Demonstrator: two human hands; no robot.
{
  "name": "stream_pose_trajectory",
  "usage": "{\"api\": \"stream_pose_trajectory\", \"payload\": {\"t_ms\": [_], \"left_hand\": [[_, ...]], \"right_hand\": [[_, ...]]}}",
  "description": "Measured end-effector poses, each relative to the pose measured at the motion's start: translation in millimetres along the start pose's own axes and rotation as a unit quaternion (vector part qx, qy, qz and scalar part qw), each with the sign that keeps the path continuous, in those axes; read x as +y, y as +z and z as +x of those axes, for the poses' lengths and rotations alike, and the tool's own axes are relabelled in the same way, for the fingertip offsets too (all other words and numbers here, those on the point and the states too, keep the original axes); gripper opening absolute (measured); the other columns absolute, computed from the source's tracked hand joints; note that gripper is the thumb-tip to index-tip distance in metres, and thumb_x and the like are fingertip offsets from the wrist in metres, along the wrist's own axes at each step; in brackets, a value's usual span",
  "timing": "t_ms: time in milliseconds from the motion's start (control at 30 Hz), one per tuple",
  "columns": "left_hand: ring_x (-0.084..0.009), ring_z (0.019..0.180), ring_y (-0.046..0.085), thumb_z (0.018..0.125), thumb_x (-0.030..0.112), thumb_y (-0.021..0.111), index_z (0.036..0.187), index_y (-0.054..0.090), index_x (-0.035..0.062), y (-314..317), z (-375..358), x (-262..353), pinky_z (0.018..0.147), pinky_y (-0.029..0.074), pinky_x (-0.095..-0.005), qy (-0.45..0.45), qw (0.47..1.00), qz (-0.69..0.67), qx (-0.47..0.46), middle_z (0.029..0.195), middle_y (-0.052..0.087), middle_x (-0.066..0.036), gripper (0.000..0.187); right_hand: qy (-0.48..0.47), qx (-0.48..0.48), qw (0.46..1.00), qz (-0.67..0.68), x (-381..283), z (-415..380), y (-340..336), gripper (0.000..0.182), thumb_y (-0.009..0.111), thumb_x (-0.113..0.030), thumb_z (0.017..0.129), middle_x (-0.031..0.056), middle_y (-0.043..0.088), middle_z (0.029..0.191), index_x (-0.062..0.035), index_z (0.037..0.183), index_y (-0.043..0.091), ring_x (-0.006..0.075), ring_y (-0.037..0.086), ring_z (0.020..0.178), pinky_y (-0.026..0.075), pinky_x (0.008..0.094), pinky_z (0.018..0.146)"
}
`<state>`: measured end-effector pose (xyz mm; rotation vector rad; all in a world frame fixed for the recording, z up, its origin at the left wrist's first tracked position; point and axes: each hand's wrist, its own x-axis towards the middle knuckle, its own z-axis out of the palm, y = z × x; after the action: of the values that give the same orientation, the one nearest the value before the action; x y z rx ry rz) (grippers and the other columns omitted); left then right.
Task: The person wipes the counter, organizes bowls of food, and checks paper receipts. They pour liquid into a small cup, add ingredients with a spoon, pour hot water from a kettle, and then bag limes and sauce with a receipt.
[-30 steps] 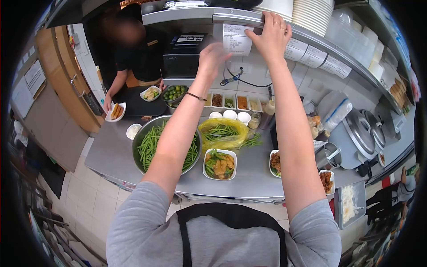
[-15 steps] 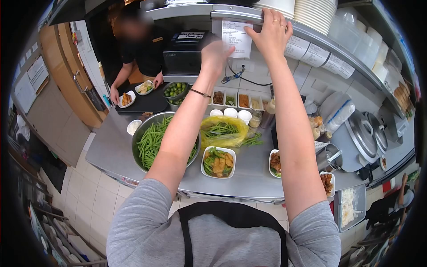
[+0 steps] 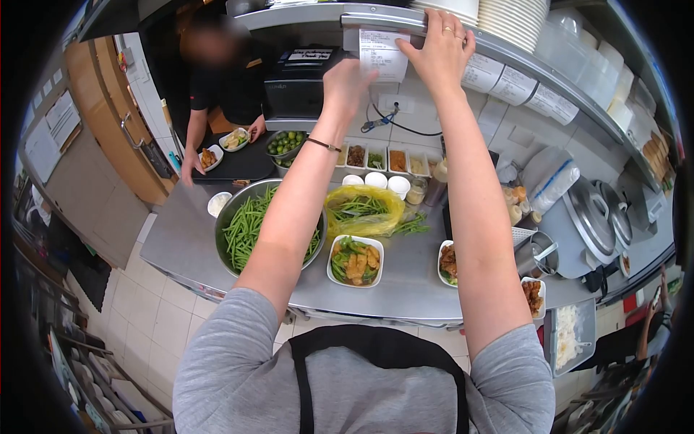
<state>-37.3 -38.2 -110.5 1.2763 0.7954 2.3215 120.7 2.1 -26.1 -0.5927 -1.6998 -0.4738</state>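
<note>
- As both bare forearms stretch up from grey short sleeves (image 3: 225,336) in the lower frame, the hands come near each other at top centre.
- The left hand (image 3: 347,88), a thin dark band (image 3: 323,145) around its wrist, is bent inward, knuckles up; motion blur covers its fingers, so whether they pinch anything I cannot tell.
- The right hand (image 3: 442,59) is raised palm-forward, its fingers straight and laid over the long grey metal rail (image 3: 376,22), its thumb spread away to the left.
- The white rectangular paper slip with printed lines (image 3: 384,58) hangs at top centre, just under the rail and between the two hands.
- The right thumb's tip overlaps the slip's right edge, near its top; the blurred left fingertips lie at its lower left part.
- More white printed slips (image 3: 512,86) hang along the rail at upper right.
- Below the left forearm, left of centre, a round steel bowl (image 3: 228,211) of green beans stands on the grey metal counter (image 3: 408,293).
</note>
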Motion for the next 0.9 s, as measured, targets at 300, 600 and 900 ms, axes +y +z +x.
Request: {"api": "stream_pose_trajectory", "payload": {"t_ms": [300,600,900], "left_hand": [[-0.0208,0.086,0.057,0.084,0.009,0.044,0.088,0.053,-0.0096,13.6,-2.6,13.7,0.08,0.05,-0.0324,0.006,0.998,0.057,-0.011,0.09,0.057,-0.015,0.021],[-0.0261,0.099,0.052,0.087,0.015,0.043,0.099,0.05,-0.0105,-8.5,-8.0,21.1,0.084,0.048,-0.0381,-0.074,0.995,-0.068,-0.015,0.1,0.055,-0.018,0.029],[-0.0108,0.089,0.053,0.08,0.016,0.055,0.107,0.053,0.0026,-98.1,-123.8,35.0,0.073,0.046,-0.0255,-0.181,0.973,0.129,-0.055,0.1,0.057,-0.005,0.03]], "right_hand": [[0.002,0.005,1.0,-0.001,-0.9,-0.7,0.2,0.068,0.07,-0.033,0.063,0.0137,0.044,0.12,-0.0037,0.118,0.043,0.028,0.036,0.115,0.021,0.0464,0.098],[-0.001,-0.019,0.994,0.109,11.9,-25.0,-26.9,0.069,0.064,-0.038,0.073,0.0162,0.038,0.128,-0.0034,0.126,0.036,0.0282,0.033,0.121,0.021,0.0488,0.099],[0.466,-0.664,0.559,0.173,46.9,-445.5,-230.4,0.056,0.031,-0.045,0.09,0.0159,0.045,0.123,-0.0013,0.123,0.042,0.023,0.037,0.119,0.024,0.0321,0.101]]}}
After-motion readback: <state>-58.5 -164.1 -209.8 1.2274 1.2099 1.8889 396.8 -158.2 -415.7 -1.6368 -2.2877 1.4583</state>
